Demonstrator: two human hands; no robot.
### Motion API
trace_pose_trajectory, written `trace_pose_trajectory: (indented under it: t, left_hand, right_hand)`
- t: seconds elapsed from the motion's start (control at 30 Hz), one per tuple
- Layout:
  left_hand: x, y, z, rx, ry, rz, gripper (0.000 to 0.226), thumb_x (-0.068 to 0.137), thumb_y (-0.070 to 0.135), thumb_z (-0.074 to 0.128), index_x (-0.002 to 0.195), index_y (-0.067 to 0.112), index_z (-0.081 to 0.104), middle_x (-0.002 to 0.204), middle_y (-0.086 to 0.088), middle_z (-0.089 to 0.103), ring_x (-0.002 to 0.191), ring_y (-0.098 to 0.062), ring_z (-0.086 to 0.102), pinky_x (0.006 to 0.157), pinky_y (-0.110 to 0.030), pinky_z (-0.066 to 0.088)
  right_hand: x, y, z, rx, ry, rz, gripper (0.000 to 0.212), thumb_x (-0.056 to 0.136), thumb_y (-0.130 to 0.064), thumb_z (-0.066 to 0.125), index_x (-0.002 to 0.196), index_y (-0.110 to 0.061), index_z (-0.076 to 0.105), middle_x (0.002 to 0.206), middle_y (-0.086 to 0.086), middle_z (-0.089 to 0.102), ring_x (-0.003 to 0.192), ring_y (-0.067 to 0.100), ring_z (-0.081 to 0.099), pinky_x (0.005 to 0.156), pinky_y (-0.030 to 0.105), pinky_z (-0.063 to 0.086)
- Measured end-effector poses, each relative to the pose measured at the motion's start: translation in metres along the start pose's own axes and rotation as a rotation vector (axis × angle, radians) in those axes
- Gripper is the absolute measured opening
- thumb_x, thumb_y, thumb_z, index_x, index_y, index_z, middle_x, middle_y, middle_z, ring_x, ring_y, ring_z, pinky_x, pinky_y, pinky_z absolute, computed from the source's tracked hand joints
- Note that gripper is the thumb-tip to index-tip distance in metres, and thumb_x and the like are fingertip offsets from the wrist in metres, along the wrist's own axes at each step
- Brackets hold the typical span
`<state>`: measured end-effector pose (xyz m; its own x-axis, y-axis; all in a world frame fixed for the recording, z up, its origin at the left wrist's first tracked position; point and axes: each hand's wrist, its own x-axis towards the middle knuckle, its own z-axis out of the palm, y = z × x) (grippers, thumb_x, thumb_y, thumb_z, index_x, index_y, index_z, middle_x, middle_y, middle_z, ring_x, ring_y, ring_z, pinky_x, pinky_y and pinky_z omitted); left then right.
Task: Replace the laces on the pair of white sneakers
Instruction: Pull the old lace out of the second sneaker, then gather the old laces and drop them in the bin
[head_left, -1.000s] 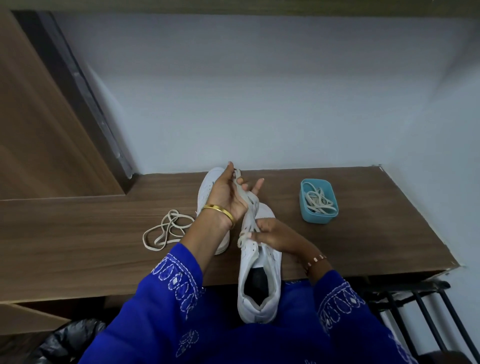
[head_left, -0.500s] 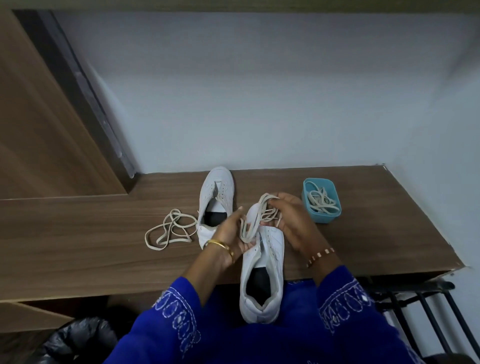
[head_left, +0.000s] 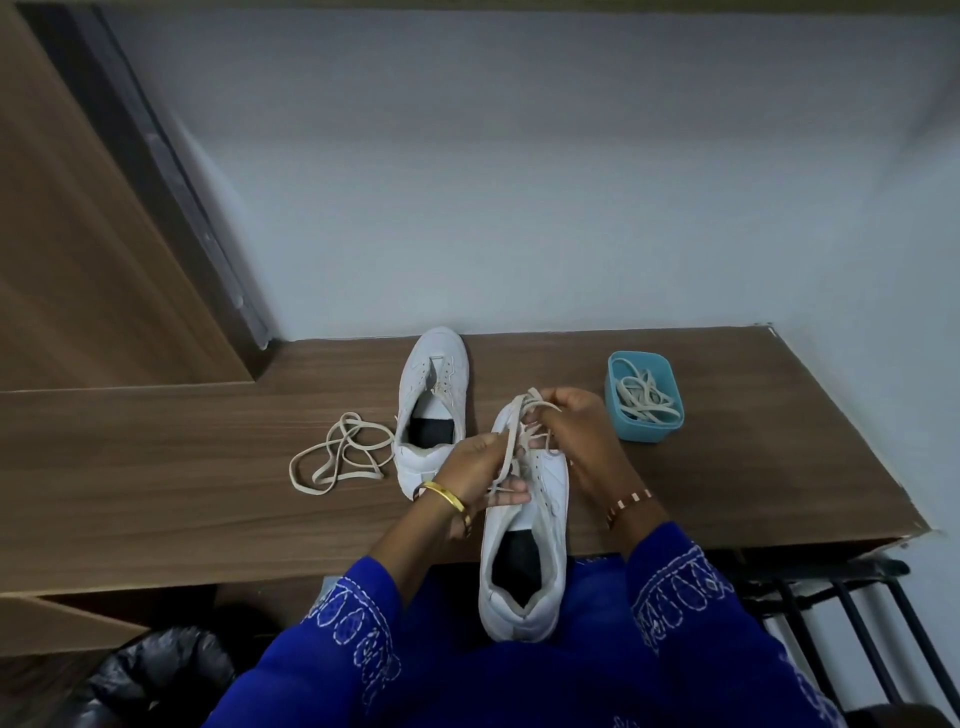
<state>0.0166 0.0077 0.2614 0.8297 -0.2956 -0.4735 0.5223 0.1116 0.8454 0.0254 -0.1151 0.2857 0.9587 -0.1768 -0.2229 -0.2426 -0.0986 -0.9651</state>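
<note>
A white sneaker (head_left: 524, 551) lies toe-away across the front edge of the wooden shelf (head_left: 156, 467), its heel over my lap. My left hand (head_left: 475, 467) grips its off-white lace (head_left: 511, 436) at the shoe's left side, by the eyelets. My right hand (head_left: 576, 431) pinches loops of the same lace above the toe end. The second white sneaker (head_left: 431, 400) stands behind and to the left, without a lace. A loose off-white lace (head_left: 337, 452) lies coiled on the shelf left of it.
A teal box (head_left: 644, 431) holding more laces sits on the shelf to the right, close to my right hand. A wooden panel rises at the left and a pale wall at the back. A black rack (head_left: 841, 623) stands below right, a black bag (head_left: 161, 680) below left.
My left hand came down from above the toe to the shoe's left side. My right hand moved up from the eyelets to the toe end, gathering lace loops.
</note>
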Motion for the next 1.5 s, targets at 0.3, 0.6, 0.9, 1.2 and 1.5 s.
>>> trace_pose_trajectory:
  t: [0.3, 0.6, 0.9, 1.2, 1.5]
  left_hand:
    - [-0.005, 0.018, -0.025, 0.006, 0.253, 0.111, 0.039, 0.099, 0.037, 0.037, 0.091, 0.005, 0.059, 0.053, -0.001, 0.062, 0.035, -0.006, 0.052, 0.040, -0.021, 0.051]
    - [-0.008, 0.034, -0.119, -0.073, 0.585, 0.093, 0.042, 0.098, 0.038, 0.037, 0.088, 0.008, 0.064, 0.054, -0.004, 0.064, 0.047, -0.018, 0.056, 0.046, -0.027, 0.050]
    - [0.016, 0.024, -0.176, 0.785, 0.618, -0.205, 0.043, 0.095, 0.019, 0.048, 0.130, -0.004, 0.044, 0.132, -0.024, 0.050, 0.122, -0.036, 0.048, 0.094, -0.035, 0.041]
    - [0.026, 0.019, -0.186, 1.118, 0.565, -0.357, 0.047, 0.098, 0.031, 0.029, 0.139, 0.009, 0.038, 0.146, -0.017, 0.036, 0.134, -0.036, 0.032, 0.112, -0.044, 0.025]
    - [0.019, 0.012, -0.125, 1.188, 0.545, 0.014, 0.045, 0.088, 0.023, 0.048, 0.127, 0.000, 0.044, 0.133, -0.018, 0.047, 0.123, -0.034, 0.043, 0.102, -0.040, 0.037]
  right_hand:
    - [-0.008, -0.014, 0.024, 0.042, -0.263, 0.039, 0.013, 0.085, 0.000, 0.060, 0.089, -0.012, 0.063, 0.079, 0.006, 0.064, 0.065, 0.013, 0.061, 0.052, 0.021, 0.054]
    - [0.023, -0.022, 0.132, 0.019, -0.422, 0.162, 0.010, 0.090, 0.000, 0.050, 0.098, -0.003, 0.055, 0.084, 0.011, 0.054, 0.060, 0.013, 0.055, 0.054, 0.025, 0.056]
    - [0.053, 0.003, 0.197, -0.280, -0.432, 0.192, 0.031, 0.085, 0.007, 0.047, 0.059, -0.010, 0.045, 0.068, 0.007, 0.049, 0.072, 0.021, 0.054, 0.082, 0.039, 0.052]
    - [0.044, -0.005, 0.179, -0.534, -0.420, -0.032, 0.015, 0.078, 0.010, 0.046, 0.065, 0.009, 0.054, 0.069, 0.023, 0.054, 0.072, 0.031, 0.052, 0.056, 0.033, 0.039]
    - [0.006, -0.007, 0.089, -0.620, -0.359, -0.073, 0.027, 0.086, -0.009, 0.056, 0.077, 0.016, 0.060, 0.073, 0.031, 0.063, 0.054, 0.024, 0.059, 0.056, 0.032, 0.048]
